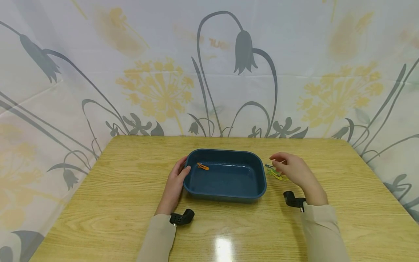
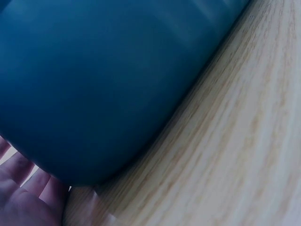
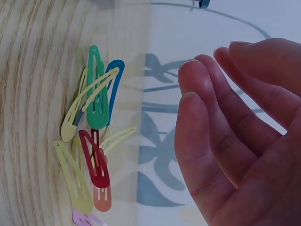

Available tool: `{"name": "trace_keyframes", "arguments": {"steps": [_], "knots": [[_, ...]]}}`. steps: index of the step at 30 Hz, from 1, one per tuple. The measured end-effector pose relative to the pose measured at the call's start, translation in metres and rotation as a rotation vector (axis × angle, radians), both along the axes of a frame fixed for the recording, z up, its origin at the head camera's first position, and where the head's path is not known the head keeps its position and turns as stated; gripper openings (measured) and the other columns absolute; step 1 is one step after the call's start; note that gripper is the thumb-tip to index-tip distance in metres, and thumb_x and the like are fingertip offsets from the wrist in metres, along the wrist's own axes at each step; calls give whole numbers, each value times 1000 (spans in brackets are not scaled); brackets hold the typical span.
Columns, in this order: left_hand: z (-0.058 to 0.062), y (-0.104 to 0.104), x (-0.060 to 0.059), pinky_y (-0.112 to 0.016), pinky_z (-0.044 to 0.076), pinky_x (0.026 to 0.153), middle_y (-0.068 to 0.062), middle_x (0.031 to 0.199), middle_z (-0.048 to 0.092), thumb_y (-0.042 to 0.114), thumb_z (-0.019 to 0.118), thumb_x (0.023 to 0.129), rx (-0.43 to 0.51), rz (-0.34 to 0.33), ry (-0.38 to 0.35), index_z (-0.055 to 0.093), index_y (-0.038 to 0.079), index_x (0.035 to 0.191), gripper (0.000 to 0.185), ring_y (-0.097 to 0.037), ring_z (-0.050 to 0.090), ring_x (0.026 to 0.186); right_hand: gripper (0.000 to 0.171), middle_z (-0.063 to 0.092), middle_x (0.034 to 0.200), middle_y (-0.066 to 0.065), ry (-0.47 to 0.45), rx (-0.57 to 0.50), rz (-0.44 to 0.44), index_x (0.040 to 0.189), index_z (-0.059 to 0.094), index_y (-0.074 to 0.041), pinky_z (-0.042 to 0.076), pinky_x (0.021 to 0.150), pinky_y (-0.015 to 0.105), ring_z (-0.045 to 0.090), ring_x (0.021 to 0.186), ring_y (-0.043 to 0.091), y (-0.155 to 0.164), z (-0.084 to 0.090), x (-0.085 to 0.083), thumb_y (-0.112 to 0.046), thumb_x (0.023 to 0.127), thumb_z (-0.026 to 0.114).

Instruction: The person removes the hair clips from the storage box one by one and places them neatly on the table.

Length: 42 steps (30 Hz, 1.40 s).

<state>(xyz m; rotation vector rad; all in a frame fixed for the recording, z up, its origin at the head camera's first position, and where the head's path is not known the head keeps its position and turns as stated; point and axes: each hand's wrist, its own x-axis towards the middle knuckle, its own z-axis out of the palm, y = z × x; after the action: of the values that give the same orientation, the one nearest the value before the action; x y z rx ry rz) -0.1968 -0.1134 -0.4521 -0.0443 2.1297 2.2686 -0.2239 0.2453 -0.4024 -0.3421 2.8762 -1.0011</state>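
Observation:
A dark blue rectangular basin (image 1: 226, 181) stands on the table, with an orange hair clip (image 1: 203, 167) lying inside near its left end. My left hand (image 1: 175, 183) grips the basin's left end, thumb over the rim and fingers along the outside wall. Right of the basin, my right hand (image 1: 294, 171) hovers over a loose pile of hair clips (image 1: 276, 175), its fingers bent and holding nothing. In the right wrist view the pile shows a green clip (image 3: 98, 113), a blue clip (image 3: 116, 68), a red clip (image 3: 99, 169), an orange-pink clip (image 3: 102, 200) and several yellow ones.
The wooden table (image 1: 131, 189) carries the basin and the pile. A patterned white curtain (image 1: 157, 43) hangs behind its far edge and along both sides. Each wrist wears a small black camera, one on the left (image 1: 182, 217) and one on the right (image 1: 293, 200).

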Motion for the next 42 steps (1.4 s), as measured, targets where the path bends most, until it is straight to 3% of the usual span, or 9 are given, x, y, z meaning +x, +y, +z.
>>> {"name": "trace_keyframes", "arguments": {"steps": [6, 12, 30, 36, 42], "knots": [[1, 0, 0, -38, 24, 110, -3, 144, 36, 21, 48, 96, -10, 9, -17, 37, 14, 140, 46, -19, 30, 134, 34, 61, 109, 14, 31, 18, 23, 121, 55, -6, 48, 67, 32, 60, 78, 24, -4, 2, 0, -27, 96, 48], [0, 0, 0, -39, 23, 111, -2, 145, 35, 23, 48, 96, -29, 1, -7, 36, 15, 141, 47, -19, 28, 136, 31, 63, 106, 8, 85, 68, 38, 119, 58, -9, 46, 72, 34, 58, 87, 20, -13, 12, 4, -27, 95, 50], [-1, 0, 0, -38, 24, 110, -3, 145, 35, 21, 47, 97, -4, -3, -11, 36, 15, 141, 46, -19, 30, 134, 29, 64, 106, 6, 113, 93, 54, 119, 59, -11, 46, 74, 38, 58, 89, 21, -35, 24, 10, -25, 95, 50], [-13, -2, -7, -39, 23, 111, 0, 143, 37, 23, 48, 96, 25, 3, -9, 39, 19, 139, 44, -17, 30, 134, 31, 63, 106, 4, 114, 105, 68, 120, 58, -11, 47, 75, 38, 58, 89, 20, -44, 28, 14, -27, 95, 50], [-25, -3, -12, -39, 24, 110, 3, 142, 38, 27, 49, 95, -13, 18, 26, 40, 23, 137, 43, -16, 31, 133, 28, 64, 105, 3, 133, 100, 98, 117, 59, -14, 47, 73, 36, 58, 86, 18, -54, 27, 15, -28, 95, 50]]}}
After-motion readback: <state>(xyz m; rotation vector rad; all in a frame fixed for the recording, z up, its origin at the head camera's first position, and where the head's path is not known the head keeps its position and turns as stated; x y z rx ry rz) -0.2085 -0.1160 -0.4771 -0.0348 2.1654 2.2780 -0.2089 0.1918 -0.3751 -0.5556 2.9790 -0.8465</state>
